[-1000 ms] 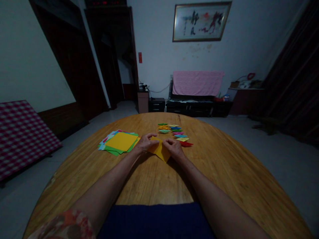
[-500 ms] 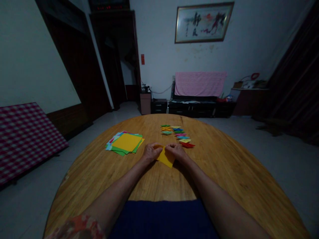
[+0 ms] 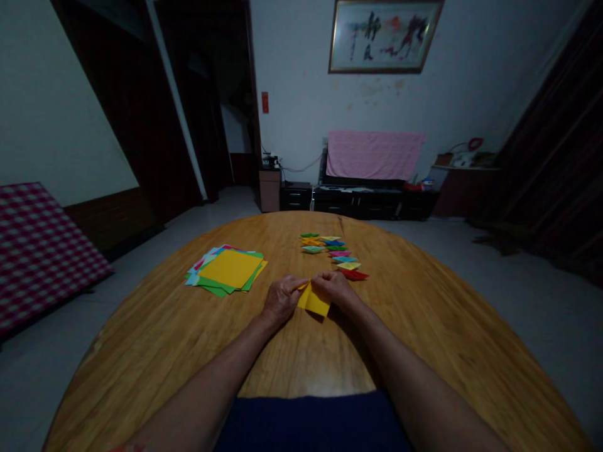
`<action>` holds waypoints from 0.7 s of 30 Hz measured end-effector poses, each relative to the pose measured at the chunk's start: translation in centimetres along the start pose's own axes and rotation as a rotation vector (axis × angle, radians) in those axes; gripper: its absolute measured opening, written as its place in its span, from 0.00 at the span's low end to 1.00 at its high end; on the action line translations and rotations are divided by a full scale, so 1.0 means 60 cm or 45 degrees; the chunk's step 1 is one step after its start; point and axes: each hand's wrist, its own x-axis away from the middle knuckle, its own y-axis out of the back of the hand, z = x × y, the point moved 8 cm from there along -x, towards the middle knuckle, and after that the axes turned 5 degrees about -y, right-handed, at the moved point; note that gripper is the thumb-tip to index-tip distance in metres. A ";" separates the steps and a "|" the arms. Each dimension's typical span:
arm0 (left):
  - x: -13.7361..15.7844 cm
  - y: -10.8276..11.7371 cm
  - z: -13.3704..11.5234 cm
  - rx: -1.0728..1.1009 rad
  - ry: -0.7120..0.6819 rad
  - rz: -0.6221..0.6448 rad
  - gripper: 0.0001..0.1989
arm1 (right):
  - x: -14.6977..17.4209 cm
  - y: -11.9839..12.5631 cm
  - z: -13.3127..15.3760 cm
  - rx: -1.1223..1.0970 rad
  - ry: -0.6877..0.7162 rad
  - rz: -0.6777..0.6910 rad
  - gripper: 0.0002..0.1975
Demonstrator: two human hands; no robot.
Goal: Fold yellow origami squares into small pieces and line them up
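Observation:
A sheet of yellow paper (image 3: 316, 304) with creases is held up between my two hands, just above the table. My left hand (image 3: 282, 297) pinches its left upper edge with thumb and fingers closed. On the other side my right hand (image 3: 333, 287) grips the top right part, its fingers closed too. The lower corner of the paper hangs free toward me. Beyond my right hand lies a red folded paper boat (image 3: 353, 275), the nearest in a row of several small folded paper pieces (image 3: 338, 248) in many colours.
To the left on the round wooden table (image 3: 188, 339) lies a loose stack of coloured paper squares (image 3: 230, 269), yellow on top. Farther off stand a low black cabinet (image 3: 339, 199) and a screen under a pink cloth (image 3: 374, 154). A checked cloth panel (image 3: 42, 251) is at far left.
The yellow paper has tilted and now shows a crease down its middle. My left hand has shifted slightly left and down. The view has turned a little.

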 end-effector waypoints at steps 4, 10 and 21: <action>0.002 0.002 -0.005 -0.238 -0.059 0.028 0.15 | -0.004 -0.002 -0.005 0.030 -0.020 0.031 0.08; 0.004 -0.017 -0.020 -0.664 -0.093 0.292 0.15 | -0.010 0.002 -0.014 0.114 -0.123 0.019 0.08; 0.004 -0.038 -0.022 -0.942 -0.080 0.470 0.11 | 0.004 0.008 0.035 1.038 0.435 -0.094 0.08</action>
